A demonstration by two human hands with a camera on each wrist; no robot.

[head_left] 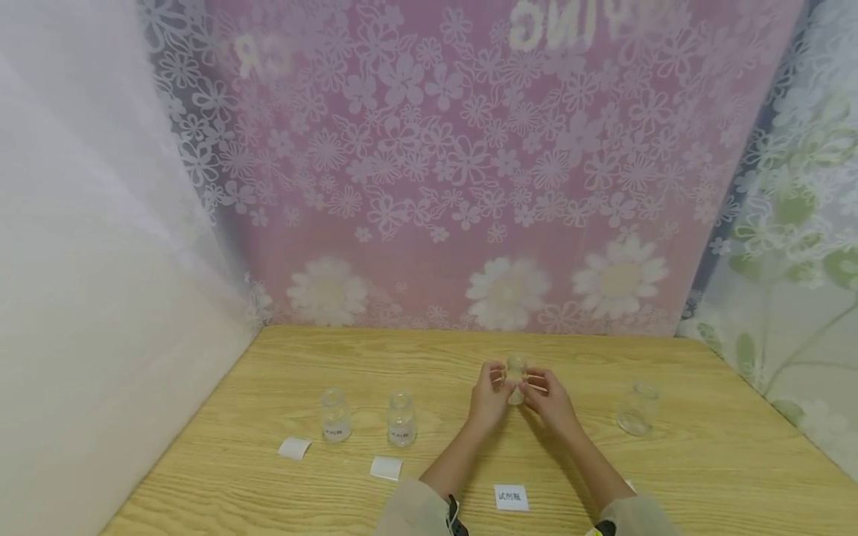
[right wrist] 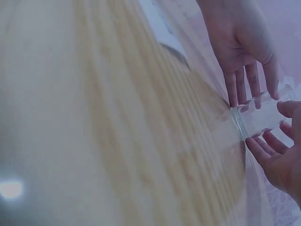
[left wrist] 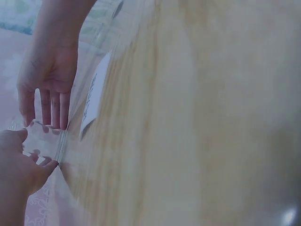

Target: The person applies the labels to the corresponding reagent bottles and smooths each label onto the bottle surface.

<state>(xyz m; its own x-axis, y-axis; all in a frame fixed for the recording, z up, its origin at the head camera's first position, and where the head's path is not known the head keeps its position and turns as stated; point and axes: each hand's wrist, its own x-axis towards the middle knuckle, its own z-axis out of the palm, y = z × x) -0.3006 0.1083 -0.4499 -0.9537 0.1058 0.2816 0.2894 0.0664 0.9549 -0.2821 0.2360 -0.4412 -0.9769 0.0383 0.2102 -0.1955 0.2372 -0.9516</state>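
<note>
In the head view, a small clear glass bottle (head_left: pixel 516 363) stands upright between my two hands at the right of centre. My left hand (head_left: pixel 489 402) holds it from the left and my right hand (head_left: pixel 553 406) from the right, thumbs at the near side and fingers around the sides. Both wrist views show the fingertips of both hands against the bottle's glass (left wrist: pixel 44 140). Whether its base touches the table cannot be told. A white label with printed characters (head_left: pixel 512 497) lies between the forearms.
Two labelled glass bottles, one (head_left: pixel 335 417) left of the other (head_left: pixel 401 421), stand on the wooden table (head_left: pixel 302 357). Blank-looking white slips (head_left: pixel 294 447) lie near them. Another clear bottle (head_left: pixel 638 409) stands right of my hands. A floral curtain (head_left: pixel 436 186) hangs behind the table.
</note>
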